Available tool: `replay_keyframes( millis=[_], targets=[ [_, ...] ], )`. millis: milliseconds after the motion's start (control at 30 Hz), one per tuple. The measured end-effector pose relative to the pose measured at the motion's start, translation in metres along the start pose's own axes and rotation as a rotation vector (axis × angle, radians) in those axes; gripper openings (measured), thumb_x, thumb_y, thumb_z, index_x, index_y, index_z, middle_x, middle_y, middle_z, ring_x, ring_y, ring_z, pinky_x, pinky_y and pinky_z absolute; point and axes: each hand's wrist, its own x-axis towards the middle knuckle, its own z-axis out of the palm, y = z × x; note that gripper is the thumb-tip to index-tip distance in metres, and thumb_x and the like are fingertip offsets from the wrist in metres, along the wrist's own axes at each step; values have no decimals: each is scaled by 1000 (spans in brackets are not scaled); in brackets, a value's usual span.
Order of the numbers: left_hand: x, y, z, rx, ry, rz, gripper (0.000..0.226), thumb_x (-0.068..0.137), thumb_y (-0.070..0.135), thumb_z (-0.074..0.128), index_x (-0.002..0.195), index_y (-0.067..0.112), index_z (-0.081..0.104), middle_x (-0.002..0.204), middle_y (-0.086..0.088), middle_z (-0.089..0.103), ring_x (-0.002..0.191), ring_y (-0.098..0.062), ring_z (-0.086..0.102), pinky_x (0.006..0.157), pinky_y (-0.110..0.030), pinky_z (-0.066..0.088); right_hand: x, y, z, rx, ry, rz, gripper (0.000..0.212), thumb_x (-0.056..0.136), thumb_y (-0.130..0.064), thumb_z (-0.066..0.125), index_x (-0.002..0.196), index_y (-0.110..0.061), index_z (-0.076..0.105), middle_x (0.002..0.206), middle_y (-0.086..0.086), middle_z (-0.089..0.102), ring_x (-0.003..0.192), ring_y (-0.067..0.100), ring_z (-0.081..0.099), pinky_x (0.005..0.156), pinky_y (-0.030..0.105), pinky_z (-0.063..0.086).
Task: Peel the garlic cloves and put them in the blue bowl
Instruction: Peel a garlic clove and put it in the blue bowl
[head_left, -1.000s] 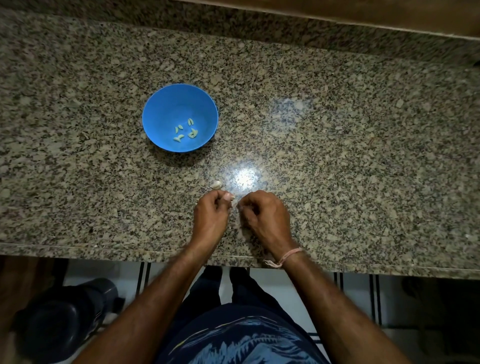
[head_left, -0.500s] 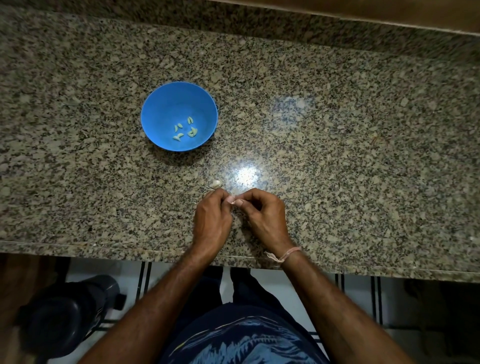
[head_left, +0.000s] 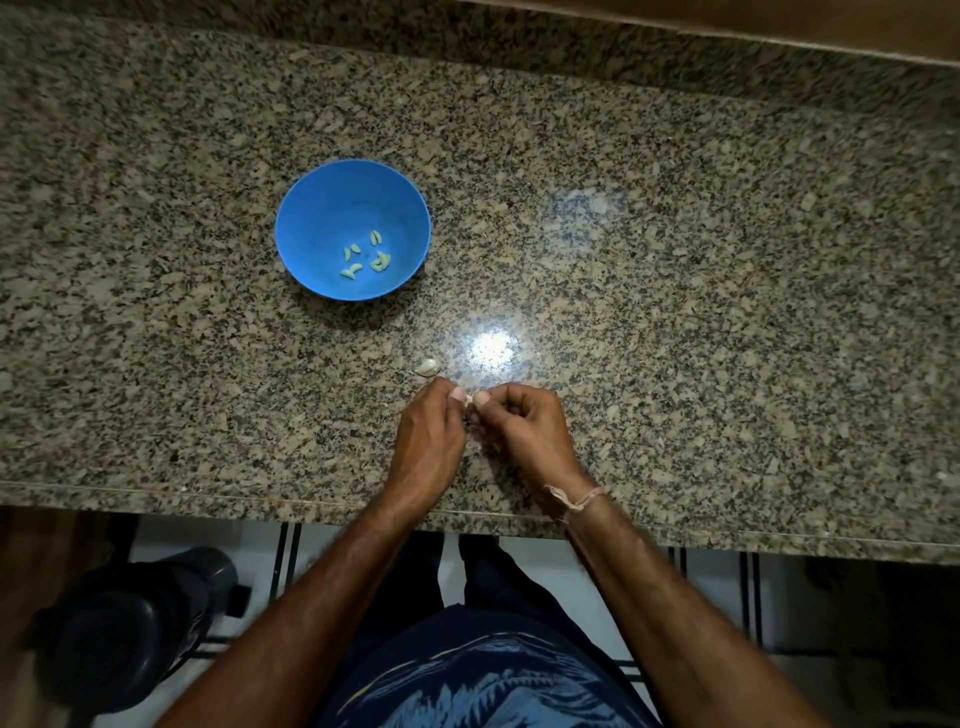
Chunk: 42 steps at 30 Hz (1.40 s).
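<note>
Garlic clove (head_left: 469, 399), small and pale, is pinched between the fingertips of my left hand (head_left: 428, 441) and right hand (head_left: 527, 431), mostly hidden. A second clove (head_left: 427, 367) lies just beyond the left hand; peeled pieces (head_left: 363, 257) sit in the blue bowl (head_left: 311, 218) farther out, leftward. Speckled granite counter (head_left: 675, 312), glare spot (head_left: 491, 347) just past my hands.

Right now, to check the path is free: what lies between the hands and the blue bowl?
In the head view, one loose garlic clove lies just beyond the left hand; otherwise the counter up to the blue bowl is bare.
</note>
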Motion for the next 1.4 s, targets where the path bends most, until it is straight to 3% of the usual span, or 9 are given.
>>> replay_keyframes(
  millis=[133, 267, 467, 933, 1133, 1333, 1400],
  targets=[
    [1, -9, 3, 77, 28, 58, 17, 110, 23, 44, 98, 16, 54, 93, 1, 57, 79, -9, 50, 60, -21, 32, -2, -4, -4, 198, -52, 128, 17, 100, -16, 67, 96, 0, 70, 82, 8, 72, 67, 13, 64, 62, 23, 53],
    [0, -8, 1, 23, 107, 79, 8, 101, 10, 61, 102, 17, 66, 102, 5, 65, 92, -6, 61, 73, -17, 47, -2, -6, -4, 166, -43, 109, 25, 100, -16, 68, 102, 9, 69, 83, 11, 73, 67, 13, 64, 60, 21, 53],
    [0, -4, -8, -78, 104, 85, 7, 99, 18, 67, 103, 19, 73, 97, 10, 72, 92, -4, 67, 79, -23, 56, -3, -7, -5, 122, -50, 90, 17, 99, -15, 67, 96, 1, 71, 78, 8, 70, 64, 11, 62, 56, 21, 50],
    [-5, -6, -20, -125, 67, 71, 14, 91, 27, 74, 100, 18, 80, 89, 8, 76, 80, -9, 71, 70, -29, 62, -1, -4, -6, 3, 9, 1, 13, 97, -10, 71, 100, 2, 73, 78, 8, 73, 66, 11, 68, 64, 23, 57],
    [-6, -4, -20, -120, 56, 59, 10, 90, 21, 77, 97, 14, 80, 78, 6, 73, 66, 2, 64, 56, -10, 47, -4, -2, -5, 2, 29, -6, 14, 96, -8, 71, 103, 4, 73, 84, 13, 75, 69, 12, 70, 66, 22, 57],
    [-8, -2, -19, -142, 74, 53, 14, 91, 29, 76, 95, 16, 79, 79, 6, 74, 69, -2, 67, 56, -12, 51, -8, -3, -3, 75, 4, 14, 18, 93, -5, 74, 109, 2, 73, 96, 20, 77, 82, 28, 75, 81, 39, 64],
    [-9, -1, -17, -140, 89, 47, 13, 92, 30, 75, 94, 17, 78, 77, 5, 74, 69, -5, 68, 56, -14, 52, -9, -4, -3, 107, -15, 31, 20, 92, -6, 76, 110, 2, 73, 98, 19, 78, 87, 32, 75, 84, 39, 64]
  ],
)
